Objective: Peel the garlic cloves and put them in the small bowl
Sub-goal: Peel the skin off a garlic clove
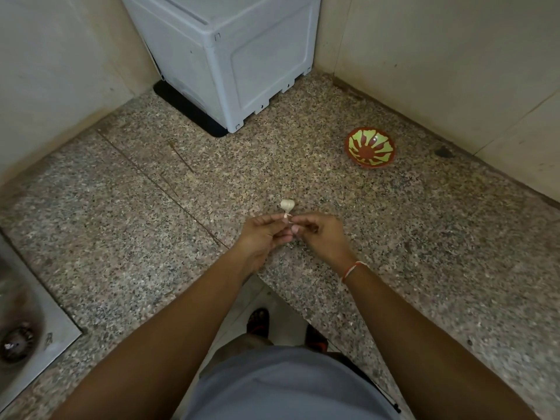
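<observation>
A small whitish garlic clove (286, 219) is pinched between the fingertips of my left hand (263, 234) and my right hand (318, 234), held just above the speckled granite counter (151, 225). A bit of papery skin curls off it. A garlic bulb (287, 204) lies on the counter just beyond my fingers. The small bowl (370, 147), red-brown with green leaf shapes inside, stands at the back right near the wall and looks to hold nothing.
A grey plastic box-like appliance (230, 56) fills the back corner. A steel sink (21, 322) with its drain sits at the left edge. Walls close off the left and right sides. The counter's front edge cuts in near my body.
</observation>
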